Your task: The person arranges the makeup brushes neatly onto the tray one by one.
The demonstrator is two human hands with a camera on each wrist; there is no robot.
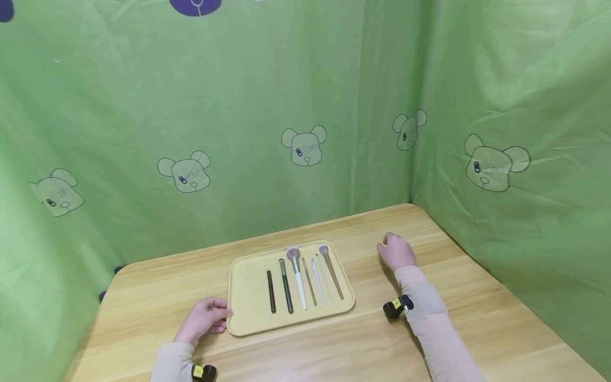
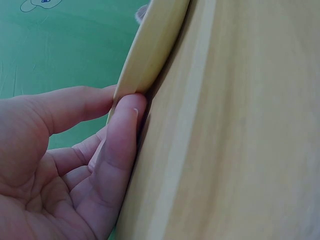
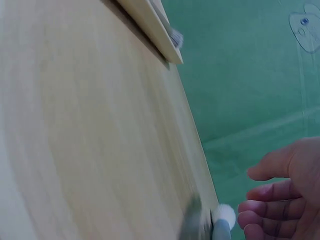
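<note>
A cream-yellow tray [image 1: 253,323] lies on the wooden table, bearing several makeup brushes side by side. At its left edge my left hand [image 1: 205,319] pinches the rim between thumb and fingers; the left wrist view shows the rim [image 2: 145,60] close up. Among the brushes are a large fluffy one with a white handle [image 1: 300,286], a dark-handled one [image 1: 287,292] and a brown one [image 1: 334,276]. To the right of the tray is my right hand [image 1: 398,252], fingers loosely bent, holding nothing visible. Beside its fingertips, the right wrist view shows a white rounded tip [image 3: 226,215] on a pale blue part.
Green curtains [image 1: 248,122] with bear-head prints hang behind and to the right of the table [image 1: 372,339]. Small black devices sit on both wrists. A blurred dark greenish shape [image 3: 192,220] appears low in the right wrist view.
</note>
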